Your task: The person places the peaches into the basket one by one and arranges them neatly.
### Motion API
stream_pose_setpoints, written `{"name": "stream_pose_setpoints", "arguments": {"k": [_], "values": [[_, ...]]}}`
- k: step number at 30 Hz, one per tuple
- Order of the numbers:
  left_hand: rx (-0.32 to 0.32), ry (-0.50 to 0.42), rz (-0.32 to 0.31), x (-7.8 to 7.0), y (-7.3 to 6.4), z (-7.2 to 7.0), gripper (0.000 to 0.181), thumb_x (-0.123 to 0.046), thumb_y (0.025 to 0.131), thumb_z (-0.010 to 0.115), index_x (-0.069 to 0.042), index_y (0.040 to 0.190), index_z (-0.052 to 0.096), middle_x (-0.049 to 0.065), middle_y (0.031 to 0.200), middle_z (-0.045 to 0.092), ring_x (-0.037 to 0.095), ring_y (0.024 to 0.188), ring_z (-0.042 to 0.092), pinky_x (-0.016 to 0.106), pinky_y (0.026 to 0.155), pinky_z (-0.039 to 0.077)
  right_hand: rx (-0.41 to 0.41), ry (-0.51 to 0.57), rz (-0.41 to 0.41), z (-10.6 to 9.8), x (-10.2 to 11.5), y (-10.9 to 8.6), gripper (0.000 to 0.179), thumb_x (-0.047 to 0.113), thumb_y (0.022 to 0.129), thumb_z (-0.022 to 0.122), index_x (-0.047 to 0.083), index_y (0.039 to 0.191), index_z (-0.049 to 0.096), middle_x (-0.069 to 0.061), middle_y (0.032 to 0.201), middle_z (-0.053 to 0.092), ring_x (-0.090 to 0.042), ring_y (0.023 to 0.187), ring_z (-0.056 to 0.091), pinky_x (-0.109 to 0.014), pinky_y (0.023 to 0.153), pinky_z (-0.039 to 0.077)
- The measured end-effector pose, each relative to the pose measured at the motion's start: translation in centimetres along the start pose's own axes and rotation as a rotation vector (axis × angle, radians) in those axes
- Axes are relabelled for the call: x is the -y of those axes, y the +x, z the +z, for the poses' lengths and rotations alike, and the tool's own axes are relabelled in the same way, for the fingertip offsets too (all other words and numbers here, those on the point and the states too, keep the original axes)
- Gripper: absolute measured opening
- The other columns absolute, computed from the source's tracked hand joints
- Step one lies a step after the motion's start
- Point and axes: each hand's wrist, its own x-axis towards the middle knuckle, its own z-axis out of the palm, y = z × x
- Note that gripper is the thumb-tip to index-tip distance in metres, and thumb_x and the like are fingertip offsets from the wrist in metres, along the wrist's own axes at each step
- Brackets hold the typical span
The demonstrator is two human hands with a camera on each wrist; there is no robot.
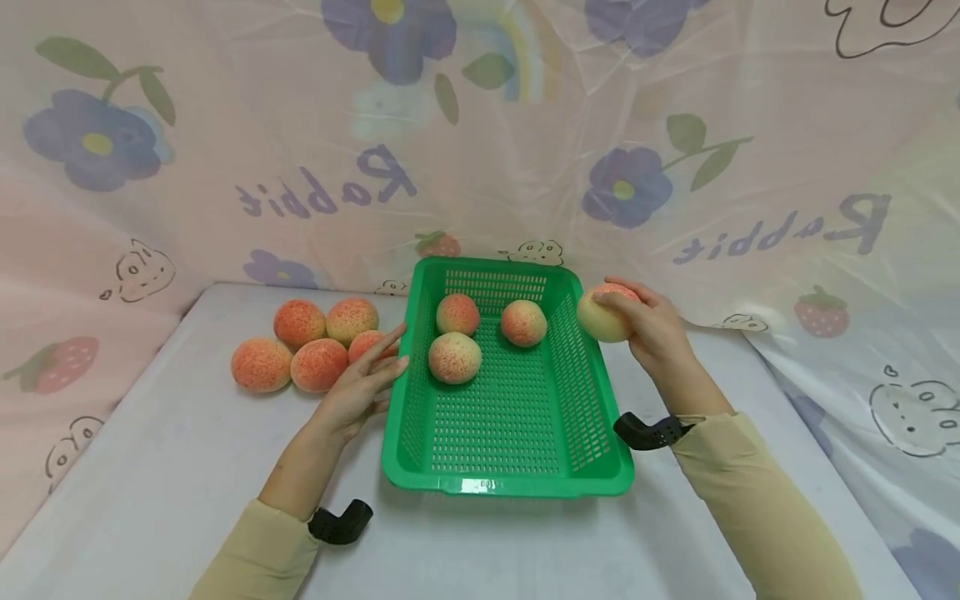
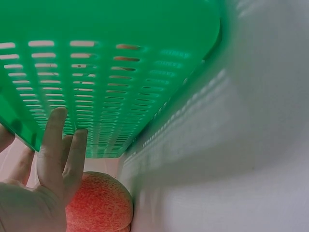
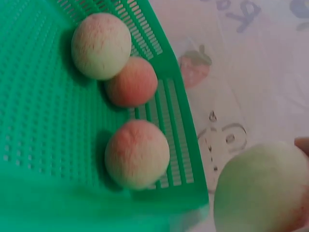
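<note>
A green plastic basket (image 1: 495, 433) stands on the white table with three peaches inside: a red one (image 1: 457, 314), a paler one (image 1: 454, 358) below it and another (image 1: 523, 323) to the right. My right hand (image 1: 654, 329) grips a yellow-and-red peach (image 1: 604, 318) over the basket's right rim; in the right wrist view this peach (image 3: 260, 188) shows beyond the basket's edge. On the opposite side, my left hand (image 1: 358, 390) touches the basket's left wall with extended fingers (image 2: 52, 150). A red peach (image 1: 367, 343) lies partly hidden behind that hand.
Several more peaches lie grouped on the table left of the basket, among them a large orange-red one (image 1: 261, 365) and a yellower one (image 1: 352, 321). A printed cloth (image 1: 495, 167) hangs behind the table. Both wrists wear black camera mounts (image 1: 341, 522).
</note>
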Motion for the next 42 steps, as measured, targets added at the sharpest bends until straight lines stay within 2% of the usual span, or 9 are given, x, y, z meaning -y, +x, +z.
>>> {"name": "stream_pose_setpoints", "arguments": {"k": [4,10,19,22,25,30,37,42], "values": [[-0.004,-0.002,0.0,0.0,0.0,0.0,0.06,-0.024,0.101,0.051,-0.031,0.153,0.023,0.013,0.152,0.029,0.012,0.102,0.064,0.028,0.078,0.056,0.008,0.007,0.01,1.6,0.1,0.6,0.02,0.005,0.086,0.068,0.019,0.1,0.062,0.003,0.117,0.046,-0.012,0.105,0.045,-0.016,0.08,0.048],[0.001,-0.013,-0.004,0.1,0.0,0.1,0.061,-0.024,0.1,0.052,-0.032,0.153,0.023,0.013,0.153,0.029,0.011,0.102,0.064,0.028,0.078,0.056,0.03,0.031,0.013,2.5,0.3,1.1,0.018,0.005,0.089,0.065,0.017,0.101,0.061,0.004,0.116,0.047,-0.012,0.104,0.046,-0.017,0.079,0.048],[0.005,-0.003,0.002,-0.1,-0.1,0.0,0.061,-0.025,0.1,0.052,-0.031,0.153,0.023,0.013,0.153,0.028,0.012,0.102,0.064,0.028,0.077,0.056,0.023,-0.018,0.025,4.2,-0.6,2.1,0.018,0.006,0.088,0.065,0.017,0.102,0.06,0.004,0.111,0.051,-0.012,0.098,0.05,-0.019,0.077,0.048],[0.0,-0.004,-0.002,0.0,-0.1,0.0,0.06,-0.024,0.1,0.052,-0.031,0.153,0.023,0.014,0.152,0.03,0.011,0.1,0.065,0.027,0.076,0.056,0.018,-0.033,0.033,4.8,-0.9,2.5,0.021,0.007,0.088,0.065,0.015,0.107,0.06,0.003,0.115,0.051,-0.011,0.099,0.051,-0.019,0.078,0.048],[0.002,-0.006,-0.003,0.0,-0.2,0.0,0.061,-0.024,0.1,0.052,-0.031,0.153,0.023,0.015,0.152,0.031,0.011,0.099,0.065,0.027,0.076,0.056,0.007,-0.039,0.05,5.3,-1.4,2.8,0.03,0.008,0.088,0.065,0.009,0.117,0.058,-0.004,0.13,0.049,-0.01,0.103,0.05,-0.019,0.082,0.047],[0.002,-0.01,-0.007,0.1,-0.2,0.0,0.061,-0.025,0.1,0.052,-0.032,0.153,0.023,0.016,0.15,0.033,0.011,0.1,0.066,0.027,0.077,0.056,0.006,-0.102,0.111,6.0,-2.5,3.0,0.048,0.013,0.088,0.066,0.003,0.133,0.052,-0.01,0.146,0.039,-0.014,0.105,0.048,-0.023,0.083,0.045],[-0.002,-0.008,-0.005,0.0,-0.1,0.1,0.06,-0.025,0.1,0.052,-0.032,0.153,0.023,0.017,0.149,0.035,0.012,0.1,0.066,0.028,0.077,0.056,0.02,-0.22,0.174,7.2,-4.5,2.8,0.055,0.016,0.087,0.068,0.003,0.136,0.051,-0.016,0.143,0.041,-0.021,0.106,0.048,-0.028,0.081,0.045],[-0.003,0.0,-0.005,0.1,-0.1,0.0,0.06,-0.025,0.101,0.051,-0.032,0.153,0.023,0.015,0.151,0.033,0.012,0.102,0.065,0.028,0.078,0.056,0.068,-0.286,0.202,7.8,-5.2,2.5,0.054,0.017,0.087,0.068,0.003,0.136,0.051,-0.018,0.145,0.038,-0.026,0.111,0.047,-0.032,0.085,0.044]]}}
